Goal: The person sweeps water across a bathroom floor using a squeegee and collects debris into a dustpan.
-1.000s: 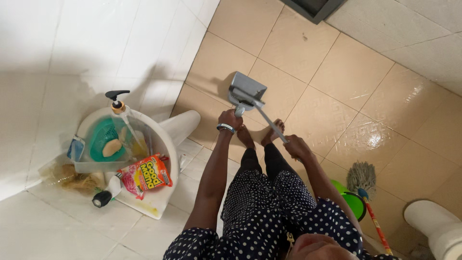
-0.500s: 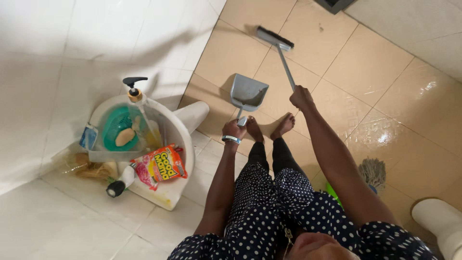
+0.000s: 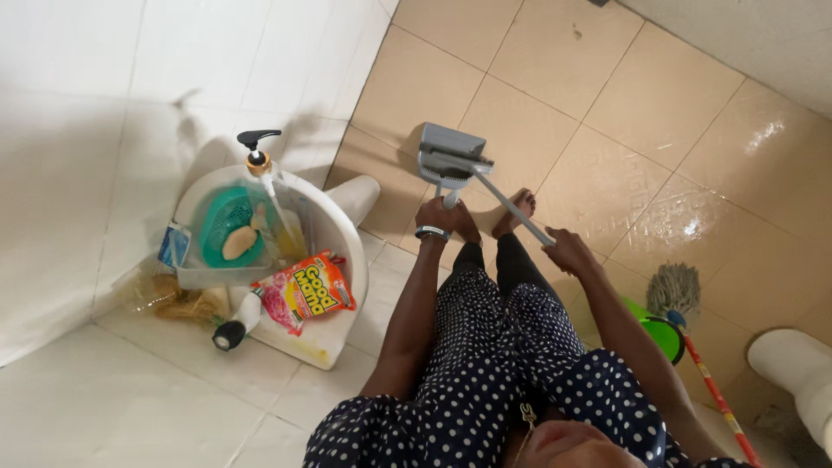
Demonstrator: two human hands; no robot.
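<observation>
I stand bent over a tan tiled floor, bare feet just below a grey dustpan point(image 3: 451, 147). My left hand point(image 3: 438, 214), with a band on its wrist, grips the dustpan's short handle and holds the pan flat on the floor. My right hand point(image 3: 570, 251) grips the long grey handle of a brush point(image 3: 511, 206). The brush head lies across the mouth of the dustpan.
A white corner basin point(image 3: 342, 260) at the left holds a pump bottle point(image 3: 260, 156), a teal soap dish, a clear tub and a red-and-yellow packet point(image 3: 305, 290). A mop point(image 3: 676, 290) with a red stick and a green bucket point(image 3: 663, 334) stand at the right, beside a white fixture point(image 3: 797, 368).
The brush, stretched far out across the floor half a second ago, has been drawn back to the dustpan's mouth. My right hand has come back toward my body. The left hand stays on the pan.
</observation>
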